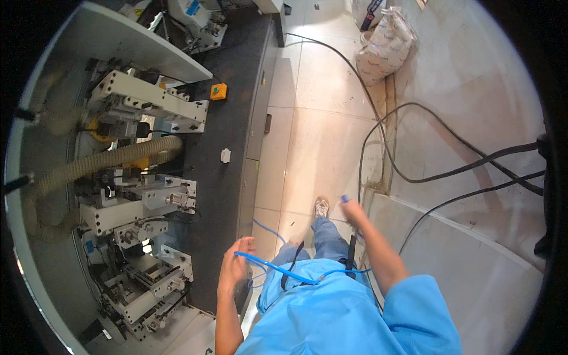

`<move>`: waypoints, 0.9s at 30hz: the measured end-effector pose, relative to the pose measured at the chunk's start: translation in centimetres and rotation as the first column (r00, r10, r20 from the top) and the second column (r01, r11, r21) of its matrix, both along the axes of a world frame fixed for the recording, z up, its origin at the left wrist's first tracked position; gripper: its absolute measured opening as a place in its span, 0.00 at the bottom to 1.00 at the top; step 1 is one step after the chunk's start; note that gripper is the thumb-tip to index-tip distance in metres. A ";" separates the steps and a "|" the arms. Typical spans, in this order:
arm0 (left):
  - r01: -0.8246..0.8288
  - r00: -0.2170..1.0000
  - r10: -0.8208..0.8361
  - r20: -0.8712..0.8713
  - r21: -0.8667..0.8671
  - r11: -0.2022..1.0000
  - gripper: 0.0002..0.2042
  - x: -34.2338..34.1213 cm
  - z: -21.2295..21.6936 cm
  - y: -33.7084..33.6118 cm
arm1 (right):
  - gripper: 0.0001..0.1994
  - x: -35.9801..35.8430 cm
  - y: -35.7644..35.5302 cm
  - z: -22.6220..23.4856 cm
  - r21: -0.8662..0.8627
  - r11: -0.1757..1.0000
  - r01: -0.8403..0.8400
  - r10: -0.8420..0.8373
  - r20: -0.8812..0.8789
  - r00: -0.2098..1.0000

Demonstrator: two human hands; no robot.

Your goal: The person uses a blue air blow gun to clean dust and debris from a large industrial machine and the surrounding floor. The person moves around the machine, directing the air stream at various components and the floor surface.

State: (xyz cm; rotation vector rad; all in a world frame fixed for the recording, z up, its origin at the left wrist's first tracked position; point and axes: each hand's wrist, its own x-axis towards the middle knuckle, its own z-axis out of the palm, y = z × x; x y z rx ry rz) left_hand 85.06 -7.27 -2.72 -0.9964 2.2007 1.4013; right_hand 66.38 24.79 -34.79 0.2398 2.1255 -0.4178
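My left hand (234, 266) is raised beside the dark bench edge, its fingers curled and the thumb side against a blue hose (275, 268). This hose runs from that hand across the front of my light blue shirt toward my right side. Farther forward and to the right, my right hand (353, 211) is closed on a small blue piece (345, 199) that pokes out at the top of the fist. The fist is slightly blurred, and most of the held piece is hidden in it.
On the left, a dark bench (222, 136) carries metal machine units (139, 207), a ribbed duct (112, 157), and a yellow box with a green button (218, 92). Black cables (408, 177) loop on the right. A white printed sack (387, 47) stands by the wall on the tiled floor (322, 136).
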 end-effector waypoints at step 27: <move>0.212 0.973 -0.223 0.052 0.160 0.964 0.30 -35.3 -6.5 -7.7 | 0.19 -43.1 -1.6 3.6 -0.639 0.185 0.746 -0.918 0.160 0.364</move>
